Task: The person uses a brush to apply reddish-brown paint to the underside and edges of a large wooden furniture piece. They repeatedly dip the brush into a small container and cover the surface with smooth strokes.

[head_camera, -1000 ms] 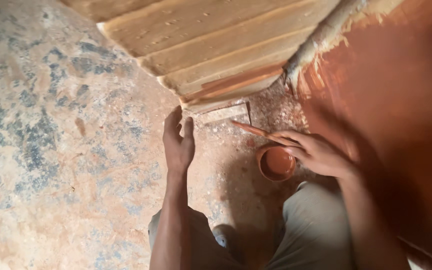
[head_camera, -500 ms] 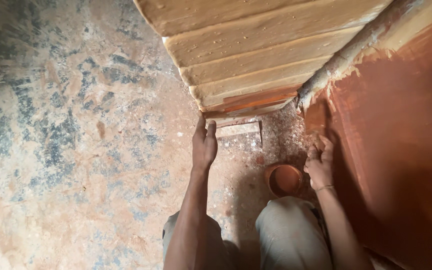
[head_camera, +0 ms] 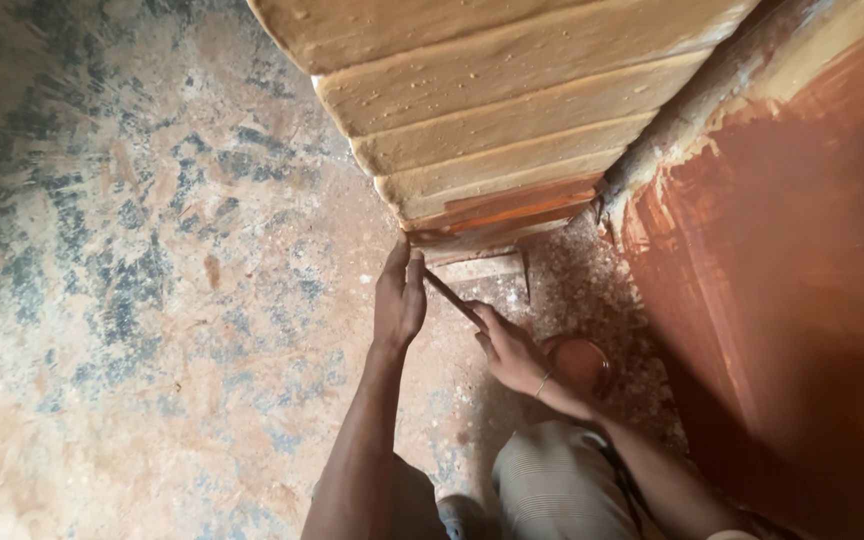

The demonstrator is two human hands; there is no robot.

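- Landmark: the wooden door (head_camera: pixel 512 110), a panel of stacked horizontal boards. Every position below is given relative to its bottom edge.
- Your left hand (head_camera: pixel 399 300) rests flat, fingers together and pointing up, against the lower left corner of the door. No object is held in it. Judged purpose: it steadies the panel, or yourself, while the other hand works.
- Your right hand (head_camera: pixel 514 352) sits just below and right of that corner. Its grip is pinched around the handle of a thin brush (head_camera: pixel 452 298).
- The brush slants up and left, its tip reaching the lowest board close to the left hand. The bristles cannot be made out.
- The lowest board carries a band of red-brown coating (head_camera: pixel 512 208); the boards above are bare pale wood. The brush angle suits reaching this bottom strip.
- A small round tin of red-brown paint (head_camera: pixel 582 362) stands on the floor (head_camera: pixel 152 300) below the door, just beside the right wrist, within dipping reach.
- The wall (head_camera: pixel 802 280) right of the door is coated the same colour.
- Count: two hands, one brush, one tin, one door.
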